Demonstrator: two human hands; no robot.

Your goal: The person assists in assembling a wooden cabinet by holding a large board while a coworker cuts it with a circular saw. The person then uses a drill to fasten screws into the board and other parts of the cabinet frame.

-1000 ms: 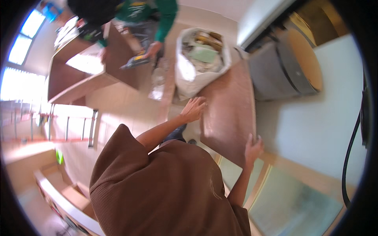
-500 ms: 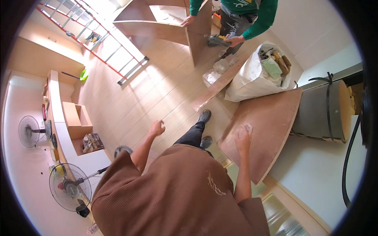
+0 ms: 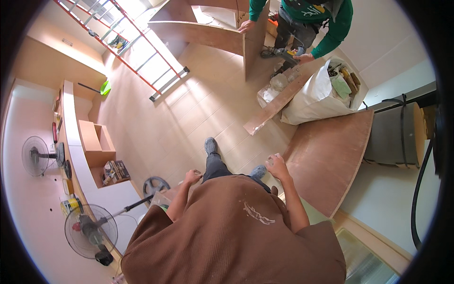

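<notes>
My left hand (image 3: 192, 177) hangs at my left side by my thigh, fingers loosely bent and apart, with nothing seen in it. My right hand (image 3: 276, 165) is held in front of my right hip, its fingers half curled and apart; the fingertips look pale and dusty, and no held thing shows. Nearest to the right hand is a large brown curved wooden panel (image 3: 326, 163), leaning at the right, with a gap between them. Both hands touch nothing that I can make out.
A co-worker in a green sleeve (image 3: 331, 38) holds a power tool (image 3: 286, 54) beside a curved wooden frame (image 3: 203, 35). A white debris sack (image 3: 307, 102), a plank (image 3: 274, 104), a ladder (image 3: 146, 40), and two fans (image 3: 90, 232) stand around. A round black base (image 3: 156, 187) lies left of me.
I have stepped, with one shoe now further forward on the left. My right hand has moved from over the panel toward my body, and my left hand has dropped lower.
</notes>
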